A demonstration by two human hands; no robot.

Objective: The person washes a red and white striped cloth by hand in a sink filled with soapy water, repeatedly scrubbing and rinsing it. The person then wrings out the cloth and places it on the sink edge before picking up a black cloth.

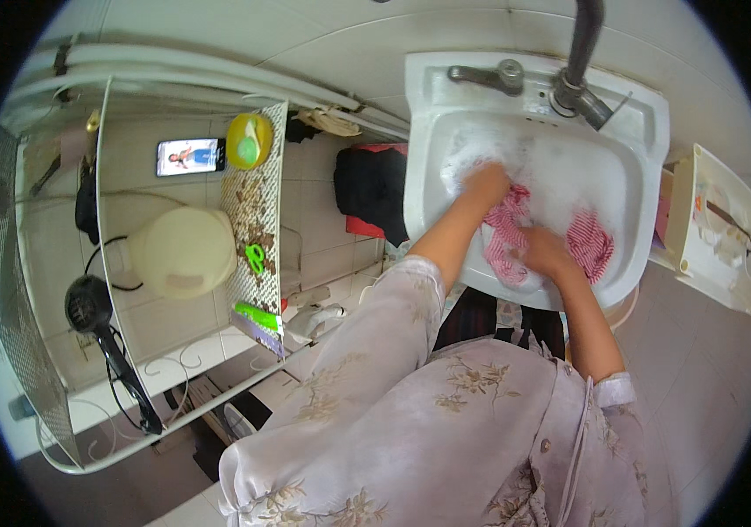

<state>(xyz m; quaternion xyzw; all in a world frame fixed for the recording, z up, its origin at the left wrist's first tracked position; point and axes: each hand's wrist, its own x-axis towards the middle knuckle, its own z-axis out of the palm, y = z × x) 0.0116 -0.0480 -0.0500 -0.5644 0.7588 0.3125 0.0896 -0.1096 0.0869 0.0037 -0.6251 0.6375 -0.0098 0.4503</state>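
Observation:
Inside a white washbasin [653, 171] of soapy water lies a red-and-white striped cloth [504, 247], wet and bunched. My left hand [488, 182] grips its upper end among white suds [464, 161], which partly hide the fingers. Lower down, my right hand [543, 251] has hold of the cloth's middle, its fingertips out of sight. Another bunch of striped fabric [589, 247] rests to the right of that hand; whether it joins the held cloth cannot be told.
Behind the basin stand a lever handle [487, 78] and a metal faucet [573, 95]. A wire rack [263, 204] at left carries a yellow bowl [239, 156], green scissors [255, 258], a lit phone [189, 157] and a black hair dryer [89, 304]. A cream plastic bin [721, 263] is at right.

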